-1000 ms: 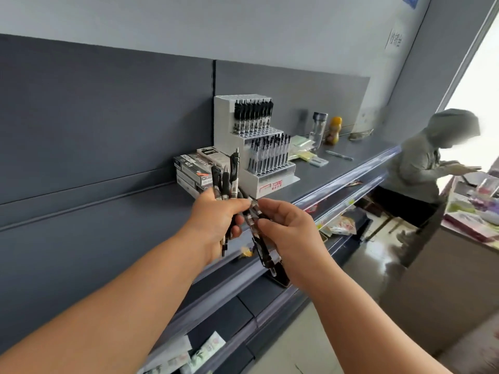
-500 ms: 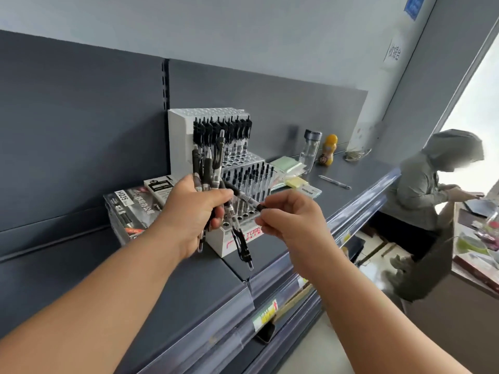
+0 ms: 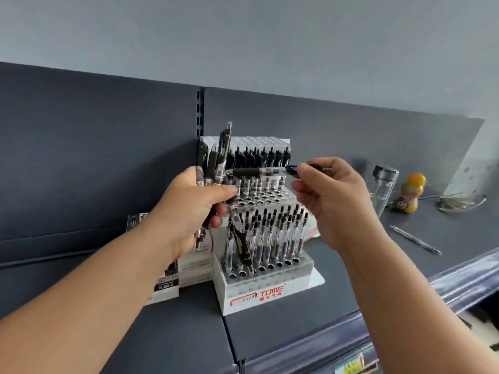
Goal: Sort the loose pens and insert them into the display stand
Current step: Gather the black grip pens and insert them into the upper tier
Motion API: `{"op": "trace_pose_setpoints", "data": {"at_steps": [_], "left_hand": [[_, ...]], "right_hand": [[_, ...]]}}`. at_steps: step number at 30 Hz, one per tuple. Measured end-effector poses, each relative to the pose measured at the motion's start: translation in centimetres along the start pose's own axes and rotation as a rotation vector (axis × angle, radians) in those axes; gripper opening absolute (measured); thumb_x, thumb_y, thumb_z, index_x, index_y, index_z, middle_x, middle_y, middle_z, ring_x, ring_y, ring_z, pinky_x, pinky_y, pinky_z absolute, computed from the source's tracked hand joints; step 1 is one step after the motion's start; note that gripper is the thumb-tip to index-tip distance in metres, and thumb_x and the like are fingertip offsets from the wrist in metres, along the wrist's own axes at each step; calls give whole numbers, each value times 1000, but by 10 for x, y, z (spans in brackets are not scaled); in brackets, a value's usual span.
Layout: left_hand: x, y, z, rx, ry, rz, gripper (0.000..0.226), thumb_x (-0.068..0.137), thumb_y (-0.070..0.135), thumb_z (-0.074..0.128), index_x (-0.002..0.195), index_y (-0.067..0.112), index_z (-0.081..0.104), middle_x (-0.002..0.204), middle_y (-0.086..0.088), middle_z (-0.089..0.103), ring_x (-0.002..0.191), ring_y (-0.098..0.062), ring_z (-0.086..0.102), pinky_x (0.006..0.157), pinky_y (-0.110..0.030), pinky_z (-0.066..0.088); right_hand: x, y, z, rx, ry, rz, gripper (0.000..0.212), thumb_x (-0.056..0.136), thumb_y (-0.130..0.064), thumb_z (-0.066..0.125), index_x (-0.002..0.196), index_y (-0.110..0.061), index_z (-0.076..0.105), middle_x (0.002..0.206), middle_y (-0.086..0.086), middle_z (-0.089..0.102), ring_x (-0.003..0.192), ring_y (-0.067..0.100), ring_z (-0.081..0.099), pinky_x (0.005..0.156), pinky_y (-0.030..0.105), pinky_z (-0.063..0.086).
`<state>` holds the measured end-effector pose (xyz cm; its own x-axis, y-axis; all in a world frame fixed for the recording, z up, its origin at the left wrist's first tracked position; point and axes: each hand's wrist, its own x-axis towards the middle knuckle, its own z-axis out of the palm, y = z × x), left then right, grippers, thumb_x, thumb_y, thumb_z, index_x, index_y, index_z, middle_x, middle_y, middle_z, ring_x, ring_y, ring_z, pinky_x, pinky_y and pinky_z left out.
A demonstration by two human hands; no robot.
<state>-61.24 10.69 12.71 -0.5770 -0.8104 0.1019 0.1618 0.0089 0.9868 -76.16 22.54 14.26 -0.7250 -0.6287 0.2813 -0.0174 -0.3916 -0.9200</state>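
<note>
A white stepped display stand (image 3: pixel 253 294) with rows of holes sits on the dark shelf, its upper and lower tiers holding several black pens upright. My left hand (image 3: pixel 189 209) grips a bundle of black pens (image 3: pixel 216 163) in front of the stand's left side; some stick up above my fist, others hang below it. My right hand (image 3: pixel 328 198) pinches a single black pen (image 3: pixel 259 171) by its clip end, holding it level across the stand's upper row, tip pointing left.
Pen boxes (image 3: pixel 167 282) are stacked left of the stand. On the shelf (image 3: pixel 337 287) to the right stand a clear bottle (image 3: pixel 383 188) and a yellow bottle (image 3: pixel 411 193), with a loose pen (image 3: pixel 415 240) and a metal dish (image 3: pixel 461 203) nearby.
The view has moved closer to the stand. My right hand has drawn one pen out of the bundle and raised it to level in front of the upper row.
</note>
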Motion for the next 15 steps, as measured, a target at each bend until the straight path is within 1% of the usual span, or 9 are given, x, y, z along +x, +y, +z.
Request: {"op": "trace_pose_setpoints", "data": {"at_steps": [3,6,8,11,13,15], "left_hand": [[7,1,16,-22,106,8,24,83,2,67,100,7,52,75,-5,57,54,-12,48,40,-23,37],[12,-1,37,-24,185,16,28,83,1,67,105,8,51,76,-6,57,54,-11,48,39,-22,37],[16,-3,50,-29,235,27,32,83,1,67,109,8,50,75,-5,57,53,-10,47,39,-21,37],[20,-4,65,-48,294,48,30,83,1,68,107,7,50,78,-6,57,54,-11,47,39,-22,37],[23,-4,72,-49,331,41,38,83,1,68,114,7,48,79,-6,56,54,-11,47,39,-22,37],[26,-3,77,-53,372,34,49,83,1,68,125,6,44,79,-6,56,54,-10,47,40,-21,37]], "right_hand": [[32,0,-8,55,-93,50,10,88,-12,65,81,-15,59,68,-1,64,59,10,61,58,23,50],[56,-2,-20,109,-168,77,15,88,-15,65,78,-15,55,67,-2,62,57,9,59,54,22,49],[71,-3,-28,137,-194,97,20,87,-9,64,75,-14,49,75,5,65,54,11,56,50,21,47],[88,-4,-37,116,-232,102,27,82,0,61,72,-15,41,84,17,62,47,12,47,45,21,41],[97,-4,-39,41,-252,87,28,80,0,62,70,-16,42,85,19,59,46,11,43,45,21,38],[105,-2,-39,-3,-276,83,23,81,1,59,71,-15,46,82,17,63,48,12,44,47,22,39]]}}
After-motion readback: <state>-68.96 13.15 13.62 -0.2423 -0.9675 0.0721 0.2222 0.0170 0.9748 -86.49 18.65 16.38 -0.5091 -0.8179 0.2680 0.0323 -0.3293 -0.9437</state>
